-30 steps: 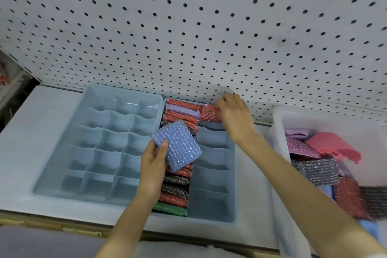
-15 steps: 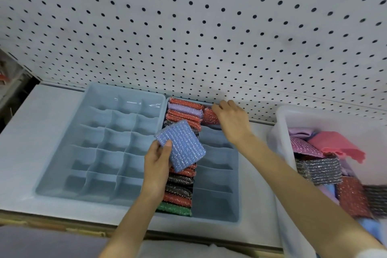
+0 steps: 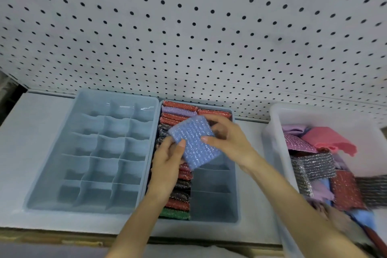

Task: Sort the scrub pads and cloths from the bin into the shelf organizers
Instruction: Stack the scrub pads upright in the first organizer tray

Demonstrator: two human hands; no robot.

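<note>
Both hands (image 3: 167, 163) (image 3: 228, 140) pinching blue pad (image 3: 194, 142)

Reaching forward with both bare forearms. Pinching the left edge of the blue pad (image 3: 195, 144) with the left hand (image 3: 167, 165), thumb on top. Gripping its right side with the right hand (image 3: 229, 139), fingers curled.

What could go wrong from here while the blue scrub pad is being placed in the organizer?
The blue scrub pad is held above the organizer by the left hand and right hand; in a handover it might slip and land flat across compartments. The packed row of pads looks tight, so forcing it in there could push neighbours out. The empty slots near the red pad seem safer.
</note>
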